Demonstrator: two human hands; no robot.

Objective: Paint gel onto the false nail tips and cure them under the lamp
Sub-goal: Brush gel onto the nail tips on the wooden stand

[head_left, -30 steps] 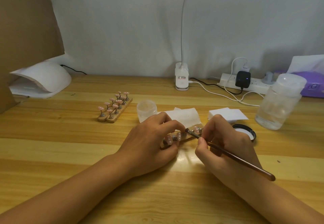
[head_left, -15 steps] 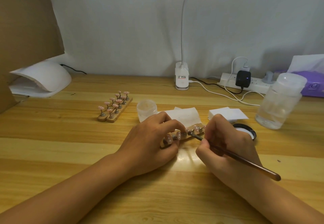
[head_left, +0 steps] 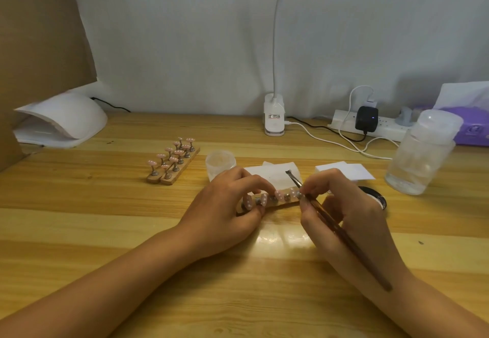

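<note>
A wooden strip carrying several pink false nail tips on small stands lies mid-table. My left hand grips the strip's left end between thumb and fingers. My right hand holds a brown-handled brush and its fingertips touch the rightmost tip; the bristle end points up and away, over a white pad. Two more wooden strips of pink tips stand to the left. The white curing lamp sits at the far left.
A small frosted jar stands behind my left hand. A black lid and white wipes lie by my right hand. A clear plastic bottle, power strip, cables, purple tissue pack and desk-lamp base line the back.
The brush tip has lifted off the nail tips and now points up over the white pad. My right fingertips have moved onto the rightmost tip. My left hand stays on the strip.
</note>
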